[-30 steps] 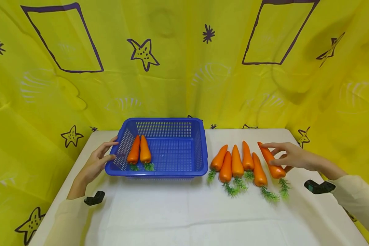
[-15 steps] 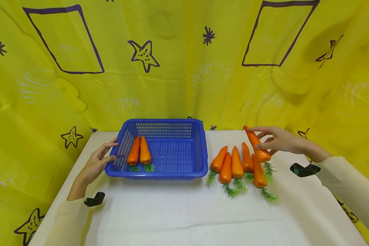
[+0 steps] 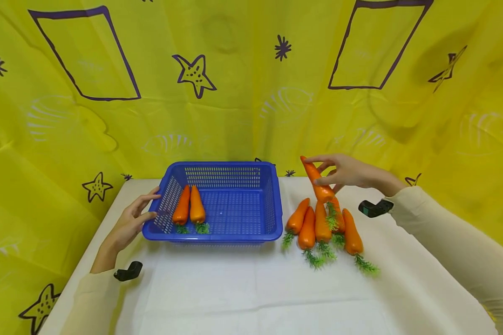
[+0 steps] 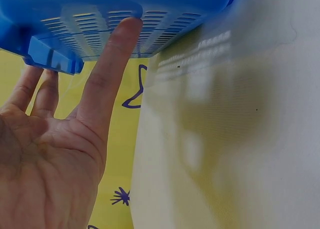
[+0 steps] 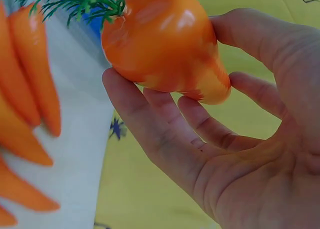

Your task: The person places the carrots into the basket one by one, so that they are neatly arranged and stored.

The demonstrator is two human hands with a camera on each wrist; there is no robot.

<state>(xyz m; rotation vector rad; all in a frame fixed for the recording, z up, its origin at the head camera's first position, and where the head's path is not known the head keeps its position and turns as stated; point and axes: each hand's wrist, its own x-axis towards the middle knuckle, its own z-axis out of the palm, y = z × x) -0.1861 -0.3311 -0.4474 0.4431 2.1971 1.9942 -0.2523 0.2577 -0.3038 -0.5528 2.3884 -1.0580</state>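
My right hand (image 3: 343, 171) holds an orange toy carrot (image 3: 315, 179) between thumb and fingers, raised above the table. Its tip points up and away, and green fronds hang from its thick end. In the right wrist view the carrot (image 5: 160, 36) lies across the fingertips. My left hand (image 3: 127, 223) touches the left side of a blue plastic basket (image 3: 226, 236) with extended thumb and fingers. In the left wrist view the thumb (image 4: 107, 76) lies against the slotted basket wall (image 4: 165, 26). Two carrots, one reddish (image 3: 182, 207) and one lighter (image 3: 197, 207), lie side by side in the basket's left part.
Several more carrots (image 3: 307, 230) lie in a loose row on the white tablecloth (image 3: 251, 288), right of the basket, below the held carrot. A yellow patterned curtain (image 3: 234, 121) stands behind the table and along both sides.
My right hand has lifted the rightmost carrot off the table and carried it left over the others, towards the basket. The left hand and basket stay in place.
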